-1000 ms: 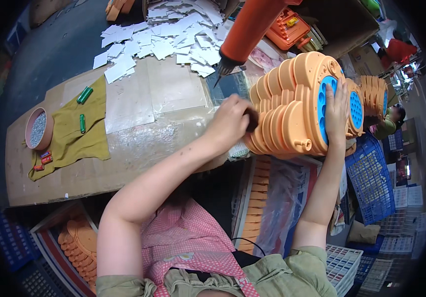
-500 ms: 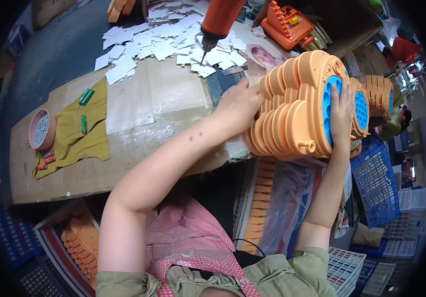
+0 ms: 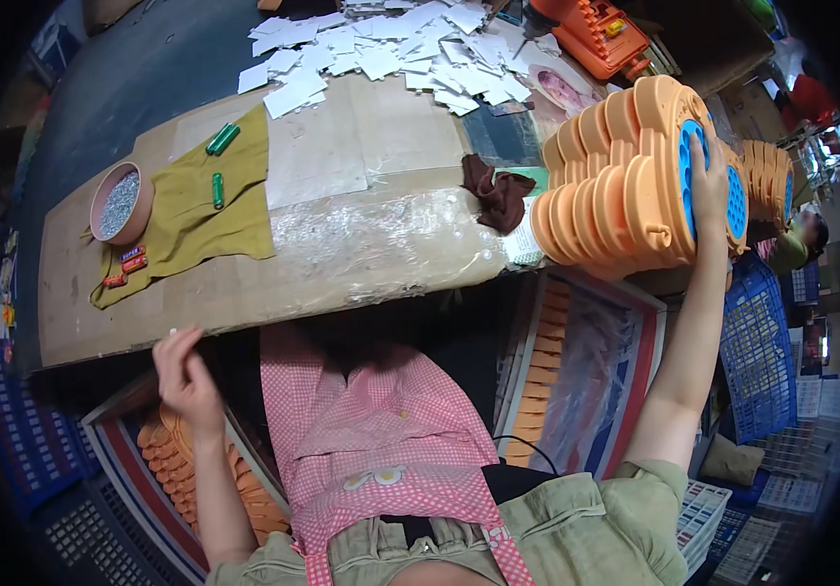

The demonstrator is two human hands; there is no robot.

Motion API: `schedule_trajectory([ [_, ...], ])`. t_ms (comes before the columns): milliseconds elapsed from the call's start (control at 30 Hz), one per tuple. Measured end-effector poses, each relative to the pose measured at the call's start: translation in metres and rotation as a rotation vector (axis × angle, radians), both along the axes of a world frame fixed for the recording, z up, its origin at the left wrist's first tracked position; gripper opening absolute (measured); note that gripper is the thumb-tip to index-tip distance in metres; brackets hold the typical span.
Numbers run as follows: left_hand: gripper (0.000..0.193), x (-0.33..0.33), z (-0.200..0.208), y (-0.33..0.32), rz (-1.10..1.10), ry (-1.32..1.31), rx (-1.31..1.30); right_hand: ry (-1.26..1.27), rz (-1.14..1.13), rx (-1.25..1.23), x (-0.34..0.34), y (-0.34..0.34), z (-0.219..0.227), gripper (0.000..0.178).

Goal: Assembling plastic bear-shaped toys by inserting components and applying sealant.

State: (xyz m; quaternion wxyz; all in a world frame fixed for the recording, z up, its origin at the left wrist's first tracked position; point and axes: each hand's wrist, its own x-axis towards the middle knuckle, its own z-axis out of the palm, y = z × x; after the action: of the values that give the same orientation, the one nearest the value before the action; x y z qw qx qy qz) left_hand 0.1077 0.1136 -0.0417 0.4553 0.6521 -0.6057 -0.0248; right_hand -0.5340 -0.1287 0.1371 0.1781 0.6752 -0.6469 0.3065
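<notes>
My left hand (image 3: pixel 185 381) hangs just off the table's front edge at the left, fingers loosely bent and apart, with nothing visible in them. Below it stands a bin holding nested orange plastic parts (image 3: pixel 171 449). At the table's right end lies a stack of orange plastic housings (image 3: pixel 605 186), rounded shells set one against another. The outermost housing carries a blue perforated disc (image 3: pixel 685 161). My right hand (image 3: pixel 708 186) lies with outstretched fingers against that blue face. A crumpled dark brown cloth (image 3: pixel 498 192) sits on the table left of the stack.
Left on the table, a mustard cloth (image 3: pixel 234 230) bears green batteries (image 3: pixel 218 190), red batteries (image 3: pixel 134 259) and a pink bowl (image 3: pixel 98 200) of small metal pieces. White cards (image 3: pixel 381 59) lie scattered at the back. An orange case (image 3: pixel 600 39) and blue crate (image 3: pixel 757 342) are at right.
My left hand has left the orange stack and swung down left past the table edge, uncovering the brown cloth. My right hand stays on the stack. The view has shifted.
</notes>
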Motion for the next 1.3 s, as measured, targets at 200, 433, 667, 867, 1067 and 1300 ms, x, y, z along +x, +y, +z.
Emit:
schedule_trajectory([
  [200,0.021,0.104,-0.131,0.145,0.545,0.310,0.082,-0.055,0.059,0.087,0.001,-0.002,-0.018,0.052],
  [433,0.037,0.146,-0.303,0.224,0.677,0.134,0.674,-0.014,0.072,-0.242,0.132,0.087,0.004,0.029],
  [667,0.060,0.160,-0.401,0.284,0.606,0.626,1.046,-0.132,1.123,0.365,0.407,0.063,-0.067,0.021],
  [867,0.088,0.144,-0.342,0.198,0.638,0.353,1.371,0.285,1.274,0.097,0.512,-0.009,-0.133,0.034],
  [1067,0.083,0.145,-0.364,0.205,0.768,0.292,1.374,0.361,1.166,0.280,0.525,-0.032,-0.130,0.036],
  [1300,0.100,0.170,-0.379,0.212,1.017,-0.008,1.295,0.402,1.053,0.197,0.556,-0.086,-0.143,0.031],
])
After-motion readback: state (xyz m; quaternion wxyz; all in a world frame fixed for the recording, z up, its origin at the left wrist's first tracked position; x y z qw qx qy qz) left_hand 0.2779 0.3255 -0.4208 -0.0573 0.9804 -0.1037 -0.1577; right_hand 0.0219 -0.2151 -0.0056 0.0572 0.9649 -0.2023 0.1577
